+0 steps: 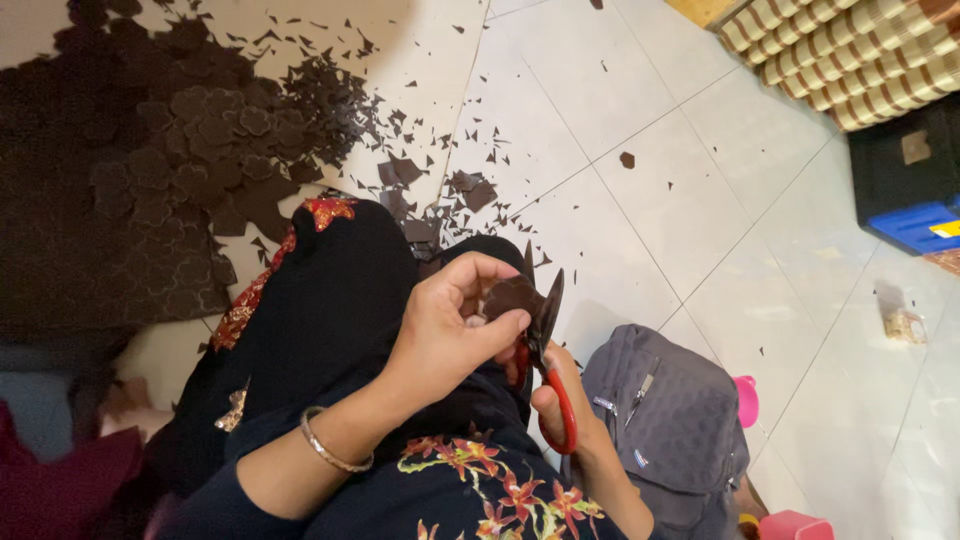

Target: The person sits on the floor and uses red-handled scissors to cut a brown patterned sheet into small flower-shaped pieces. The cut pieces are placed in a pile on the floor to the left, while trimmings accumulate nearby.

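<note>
Head view: white tiled floor, one heap of dark flower-shaped cutouts with scraps beside it. One grey backpack by the knee. Left hand closed, pinching one brown piece between the blades for trimming. Right hand curled through the handles of one pair of red-handled scissors.

A small dark brown cut piece, flat and irregular in outline, is pinched in the left hand above the lap. Red-handled scissors stand upright in the right hand, their dark blades parted around the piece's edge.
</note>
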